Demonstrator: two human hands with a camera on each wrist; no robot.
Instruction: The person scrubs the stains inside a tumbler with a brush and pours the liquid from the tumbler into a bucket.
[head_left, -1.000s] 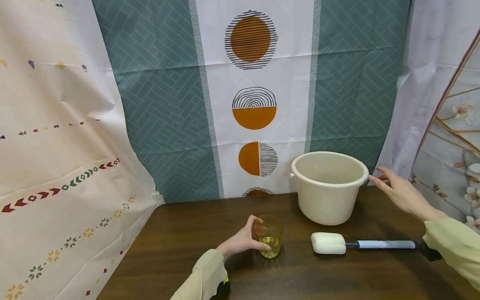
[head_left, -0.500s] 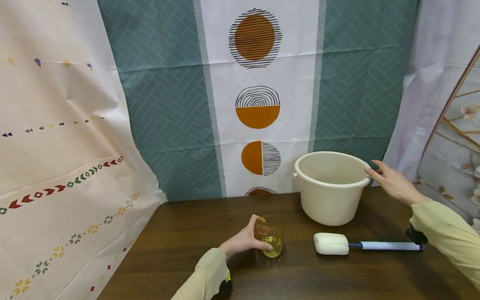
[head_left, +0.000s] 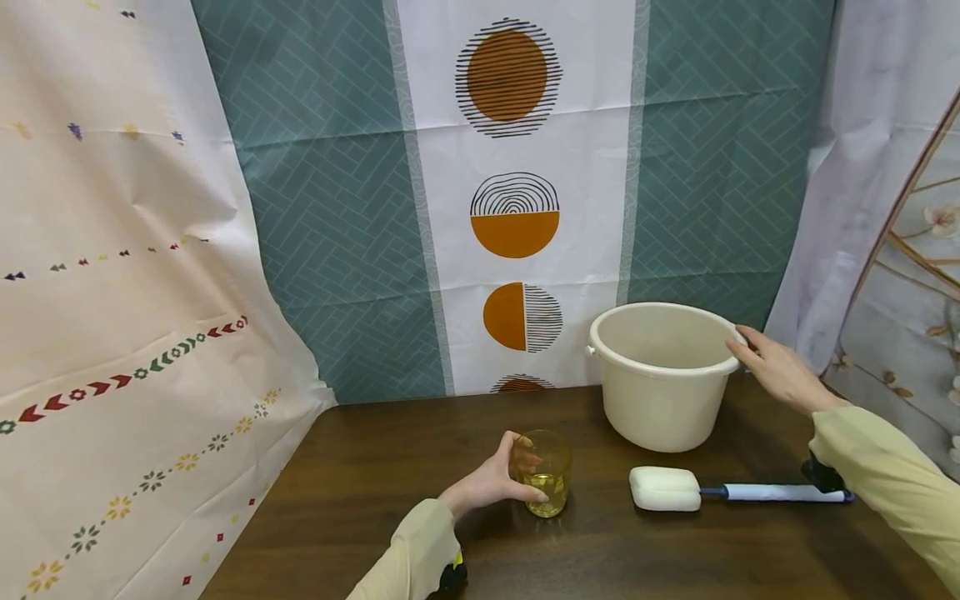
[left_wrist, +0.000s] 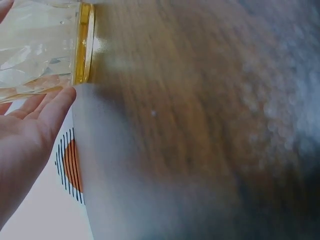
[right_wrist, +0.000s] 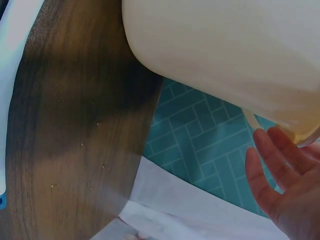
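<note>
My left hand (head_left: 498, 482) holds an amber see-through drinking glass (head_left: 553, 467), upright on the table, with the thumb in front and fingers round the far side. Yellowish-looking liquid seems to fill its lower part. In the left wrist view, the glass (left_wrist: 37, 55) appears sideways, with fingers (left_wrist: 57, 112) along it. My right hand (head_left: 780, 371) grips the right rim of a cream plastic bucket (head_left: 660, 400), thumb over the edge. From the right wrist, the bucket's side (right_wrist: 225, 50) fills the top; several fingers of the hand (right_wrist: 295, 185) reach below its rim.
A bottle brush (head_left: 666, 489) with a white sponge head lies in front of the bucket, its handle pointing right. Dark wooden table (head_left: 360, 500) runs beneath everything. Patterned cloths (head_left: 337, 208) hang behind and at both sides. Small droplets dot the wood in the right wrist view.
My right hand has moved left onto the bucket's rim, from just beside it to holding it. The left hand stays on the glass. The view has shifted slightly.
</note>
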